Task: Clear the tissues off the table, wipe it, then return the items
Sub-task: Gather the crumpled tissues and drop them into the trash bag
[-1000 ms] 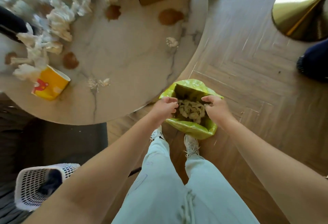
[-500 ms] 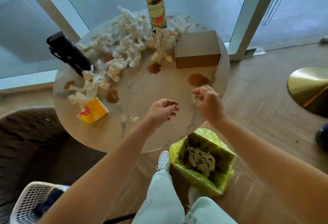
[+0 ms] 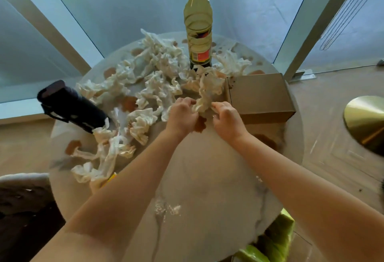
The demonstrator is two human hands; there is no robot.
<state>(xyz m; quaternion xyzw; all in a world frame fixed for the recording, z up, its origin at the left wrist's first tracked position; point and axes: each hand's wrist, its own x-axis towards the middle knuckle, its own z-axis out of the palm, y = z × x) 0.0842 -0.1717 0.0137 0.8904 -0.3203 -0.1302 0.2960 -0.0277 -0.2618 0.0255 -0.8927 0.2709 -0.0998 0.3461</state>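
Soft window daylight, blurred wide-angle edges

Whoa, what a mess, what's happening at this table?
A person is clearing crumpled tissues off a round marble table. The left hand and right hand are both gathering one wad beside a cardboard box. Many tissues and brown stains remain. A bottle stands at the far side, a dark umbrella-like item lies left, and a green bag waits below.

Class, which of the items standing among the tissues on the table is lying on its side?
The dark umbrella at the table's left edge; the bottle stands upright and the cardboard box sits flat.
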